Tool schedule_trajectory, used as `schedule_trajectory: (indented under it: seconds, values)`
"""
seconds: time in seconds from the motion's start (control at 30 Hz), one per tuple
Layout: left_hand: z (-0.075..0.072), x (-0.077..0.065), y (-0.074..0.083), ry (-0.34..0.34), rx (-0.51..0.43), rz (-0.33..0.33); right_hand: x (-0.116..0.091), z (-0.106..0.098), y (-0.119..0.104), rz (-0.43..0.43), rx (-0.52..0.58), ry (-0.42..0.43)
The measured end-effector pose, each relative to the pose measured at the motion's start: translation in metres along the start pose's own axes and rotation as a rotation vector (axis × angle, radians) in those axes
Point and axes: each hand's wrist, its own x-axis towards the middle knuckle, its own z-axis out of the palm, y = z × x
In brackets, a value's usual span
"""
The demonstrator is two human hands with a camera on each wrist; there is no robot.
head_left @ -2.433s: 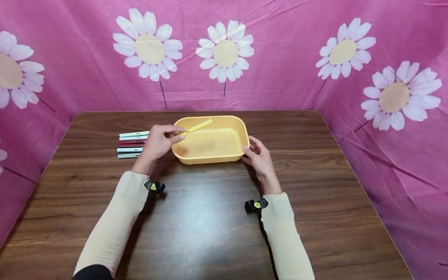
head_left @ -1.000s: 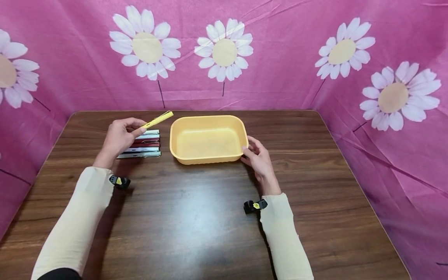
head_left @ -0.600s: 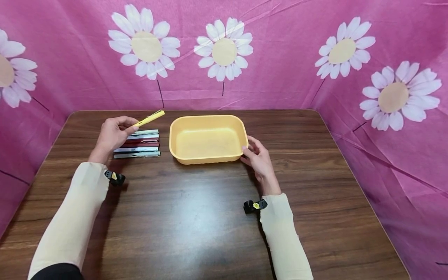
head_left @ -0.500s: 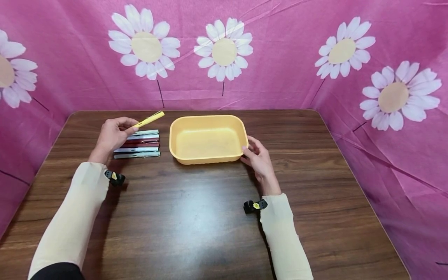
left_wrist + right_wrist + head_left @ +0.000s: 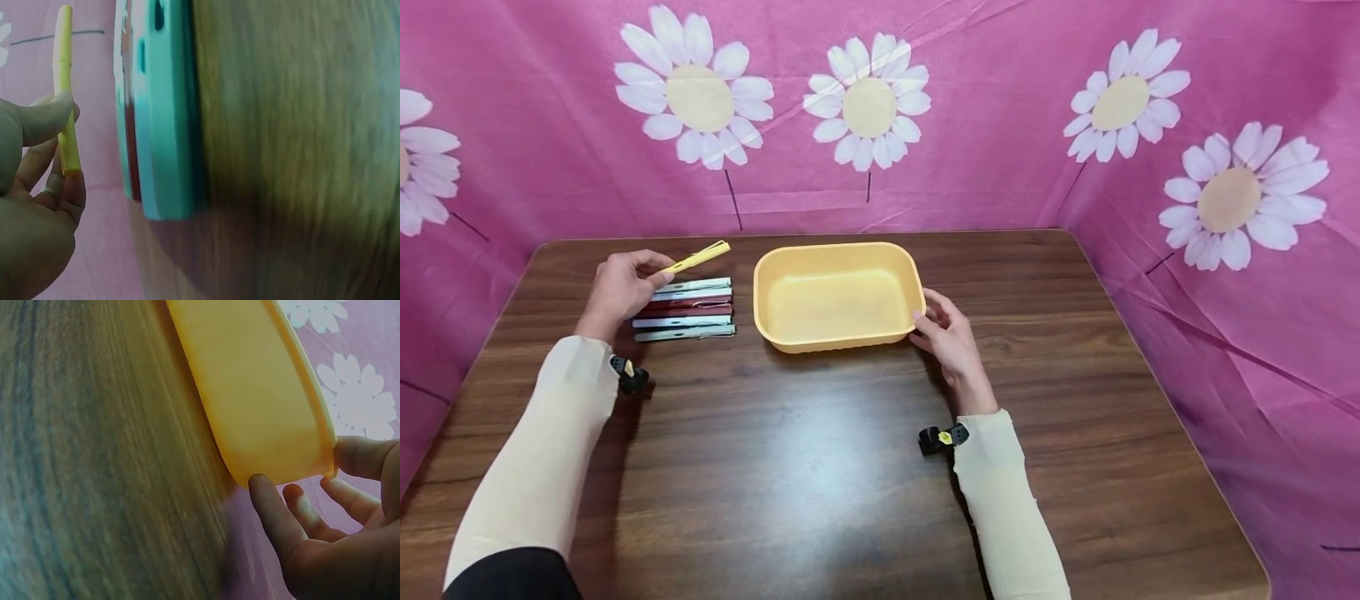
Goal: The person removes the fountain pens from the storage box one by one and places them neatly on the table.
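My left hand (image 5: 621, 287) pinches a yellow pen (image 5: 700, 257) between thumb and fingers. The pen (image 5: 63, 69) is raised off the table, tilted, with its clip end pointing right and away. Just below and beside that hand lies a row of several pens, among them a dark red pen (image 5: 700, 310) and a pale green pen (image 5: 696, 332); the hand covers some of their left ends. My right hand (image 5: 953, 337) holds the right end of a yellow plastic tub (image 5: 838, 342), thumb at the rim (image 5: 335, 456) and fingers against the outer wall. Nothing lies inside the tub.
The dark wood-grain table (image 5: 820, 467) bears the tub and pens near its back edge. A pink cloth with white daisies (image 5: 868, 108) hangs behind and at the sides. Black straps with small cameras (image 5: 631, 377) sit at both wrists.
With the yellow pen in its grip, my left hand has moved left from over the tub to the back of the pen row. My right hand has stayed on the tub.
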Motion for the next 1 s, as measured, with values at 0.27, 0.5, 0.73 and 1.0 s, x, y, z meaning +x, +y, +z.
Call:
schedule_trajectory:
  seconds: [0.27,0.5,0.73,1.0]
  values:
    - [-0.004,0.011,-0.012,-0.001,0.033,-0.015,0.003,0.002,-0.003,-0.006,-0.006,0.023]
    - [-0.005,0.01,-0.023,-0.019,0.074,0.004,0.0,0.003,-0.002,0.008,-0.002,0.007]
    - [-0.003,0.011,-0.029,-0.071,0.072,0.066,-0.001,0.004,-0.001,0.014,-0.027,0.01]
    - [0.0,0.017,-0.03,-0.172,-0.006,0.001,0.0,0.004,-0.002,0.009,-0.015,0.005]
